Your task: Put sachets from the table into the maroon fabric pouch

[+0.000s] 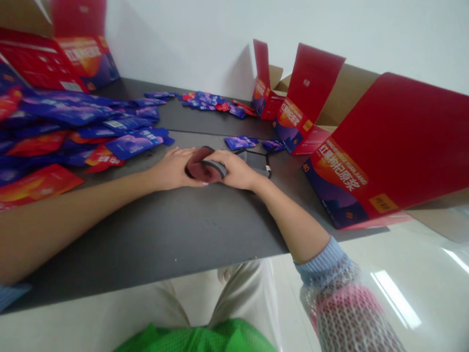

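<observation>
At the middle of the dark table, both my hands are on a folded fabric piece (205, 171), maroon on one face, grey on the other, with black edging. My left hand (174, 168) grips its left side, thumb low near the tabletop. The fingers of my right hand (234, 168) curl over its right side. Just beyond my right wrist lies a grey panel with black edging (258, 162) and a small white tag; whether it joins the held piece is hidden by my hand.
Blue and red sachets (69, 110) are heaped at left, with a smaller pile (208, 101) at the back and two blue sachets (241, 142) nearer. Open red cartons (340, 181) stand along the right. More cartons (88, 61) stand back left. The table's front edge (176, 276) is close to my lap.
</observation>
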The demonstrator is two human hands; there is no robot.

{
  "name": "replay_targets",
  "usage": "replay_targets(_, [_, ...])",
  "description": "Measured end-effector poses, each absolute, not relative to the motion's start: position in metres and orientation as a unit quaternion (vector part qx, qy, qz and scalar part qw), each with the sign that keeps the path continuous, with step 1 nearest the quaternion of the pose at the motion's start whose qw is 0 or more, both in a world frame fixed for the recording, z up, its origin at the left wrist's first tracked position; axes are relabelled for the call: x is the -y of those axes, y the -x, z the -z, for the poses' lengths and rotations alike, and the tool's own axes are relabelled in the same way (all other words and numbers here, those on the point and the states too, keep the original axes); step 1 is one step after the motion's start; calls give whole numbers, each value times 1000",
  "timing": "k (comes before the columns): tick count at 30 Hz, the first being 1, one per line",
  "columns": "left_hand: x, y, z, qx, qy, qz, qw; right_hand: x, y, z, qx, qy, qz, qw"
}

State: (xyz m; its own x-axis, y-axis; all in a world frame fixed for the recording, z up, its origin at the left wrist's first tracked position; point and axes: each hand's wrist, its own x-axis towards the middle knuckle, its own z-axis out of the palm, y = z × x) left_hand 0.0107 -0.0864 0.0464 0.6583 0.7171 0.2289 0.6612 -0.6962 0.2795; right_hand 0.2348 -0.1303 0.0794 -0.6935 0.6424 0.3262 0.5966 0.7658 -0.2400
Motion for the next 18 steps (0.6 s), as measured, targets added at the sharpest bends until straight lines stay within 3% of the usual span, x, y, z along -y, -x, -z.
replay_targets(9, [74, 0, -45, -359, -891, -216, 176, 118, -264, -80, 842, 507, 43, 180])
replay_targets(18, [71, 1, -56, -307, -890, -241, 237, 154, -217, -88, 925, 343, 24, 161])
